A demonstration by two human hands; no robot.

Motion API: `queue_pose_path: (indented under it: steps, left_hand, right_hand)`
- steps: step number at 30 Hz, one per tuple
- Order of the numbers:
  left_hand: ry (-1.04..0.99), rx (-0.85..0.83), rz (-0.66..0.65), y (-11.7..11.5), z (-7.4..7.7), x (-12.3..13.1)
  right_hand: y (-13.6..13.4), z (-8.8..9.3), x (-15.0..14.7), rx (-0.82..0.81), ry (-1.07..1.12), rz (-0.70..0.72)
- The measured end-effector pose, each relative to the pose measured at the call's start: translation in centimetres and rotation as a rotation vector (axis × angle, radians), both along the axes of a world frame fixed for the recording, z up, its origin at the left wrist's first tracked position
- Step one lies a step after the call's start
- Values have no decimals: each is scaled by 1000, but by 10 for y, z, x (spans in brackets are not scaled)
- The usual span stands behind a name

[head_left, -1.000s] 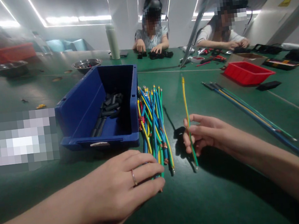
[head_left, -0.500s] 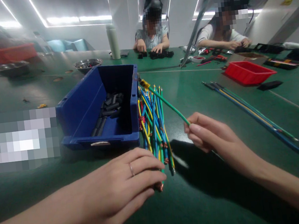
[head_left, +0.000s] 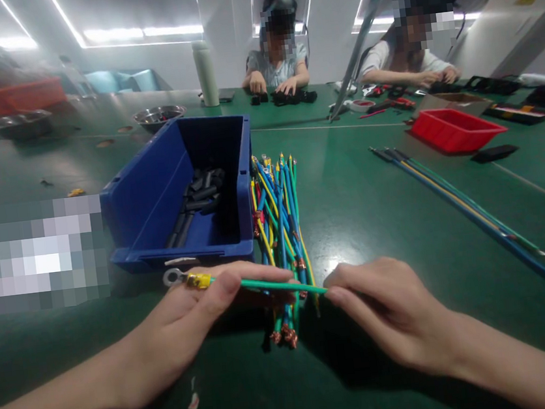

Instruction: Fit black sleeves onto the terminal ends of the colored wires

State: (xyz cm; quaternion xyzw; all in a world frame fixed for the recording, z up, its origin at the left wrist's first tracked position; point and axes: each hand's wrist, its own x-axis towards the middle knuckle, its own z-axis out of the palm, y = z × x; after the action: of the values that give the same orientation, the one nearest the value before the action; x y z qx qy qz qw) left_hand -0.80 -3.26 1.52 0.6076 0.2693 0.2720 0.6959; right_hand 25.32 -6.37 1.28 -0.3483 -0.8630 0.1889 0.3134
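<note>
A green wire (head_left: 282,285) with a yellow sleeve and a metal ring terminal (head_left: 174,277) stretches between my two hands. My left hand (head_left: 193,328) is closed on its terminal end, the thumb pressing the wire near the yellow sleeve against the fingers. Pinched in the fingertips of my right hand (head_left: 387,309) is the wire's other end, whose tip is hidden. Under the held wire lies a bundle of blue, green and yellow wires (head_left: 280,210), with bare copper ends toward me. A blue bin (head_left: 144,180) beside it holds several short black tubes (head_left: 202,189).
Several long wires (head_left: 470,208) lie at the right. Behind them stand a red tray (head_left: 458,129) and a cardboard box (head_left: 455,103). A metal bowl (head_left: 160,115) and a pale bottle (head_left: 205,74) are at the back. Two people (head_left: 281,65) work across the table.
My right hand has brought the green wire down and left, turning it nearly level. My left hand has come off the bundle and closed on the wire's terminal end.
</note>
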Motion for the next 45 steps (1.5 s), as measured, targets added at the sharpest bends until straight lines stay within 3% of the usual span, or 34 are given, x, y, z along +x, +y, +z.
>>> queue_pose_path:
  steps: [6,13,16,20,23,25,26,28,32,40,45]
  left_hand:
    - [-60,13,-99,3,5,0]
    - [59,226,-102,3,10,-1]
    - [169,467,-4,0,10,-2]
    - [407,1037,247,-2,10,-13]
    - [496,1336,493,6,15,-21]
    - [668,1507,556,18,19,-24]
    - [809,1512,524,25,19,-24]
    - [1066,1401,339,37,19,-24]
    - [1141,1206,174,46,16,-23]
    - [1052,1153,152,45,19,-24]
    - [993,1096,302,43,17,-23]
  right_hand:
    - [-1,3,1,159,-41,13]
    - [6,1,8,328,-202,-80]
    - [6,-3,11,389,-173,-184]
    - [7,-4,14,381,-117,-211]
    - [6,-2,14,344,-78,-231]
    - [6,0,13,310,-62,-247]
    - [5,0,13,300,-59,-254]
    - [4,1,13,296,-61,-261]
    - [3,0,15,293,-73,-268]
    - [6,0,14,300,-103,-261]
    - [5,-2,14,310,-144,-256]
